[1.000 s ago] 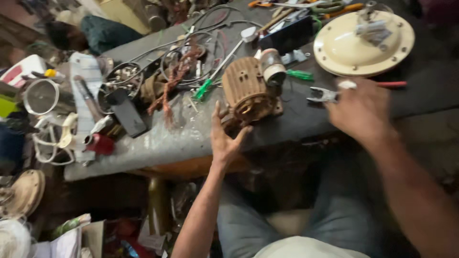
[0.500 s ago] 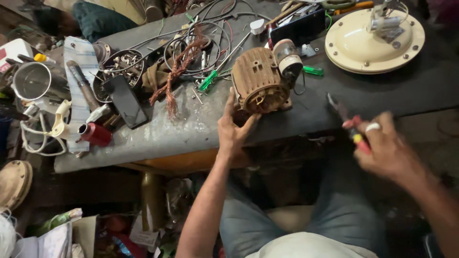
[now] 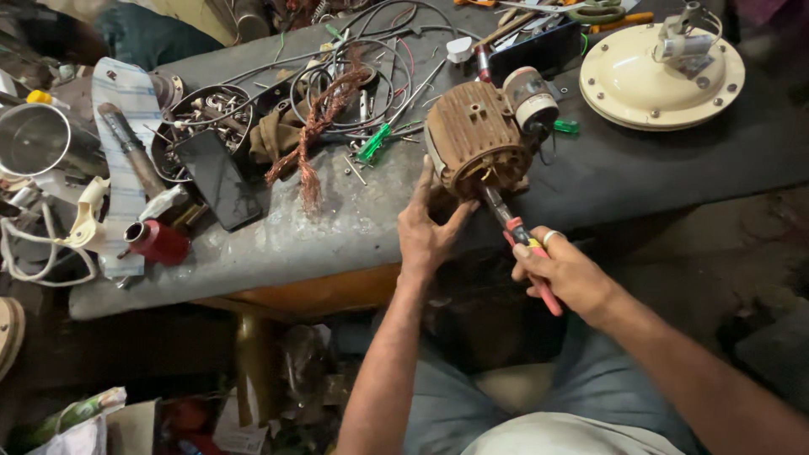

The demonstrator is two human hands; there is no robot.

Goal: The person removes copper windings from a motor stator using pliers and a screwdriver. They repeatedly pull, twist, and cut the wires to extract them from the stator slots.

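Phone left of motor

Rusty ribbed motor at bench edge, red-handled pliers against it.

Only one view is given, taken from a camera worn on the head. The scene is looked down on from above and from close by. A grey table is seen tilted across the top half. Near the table's front edge, a rusty motor is caught close to the middle. Below the table, the lap and both arms are seen. Beside the table, cluttered floor is shown at the left.
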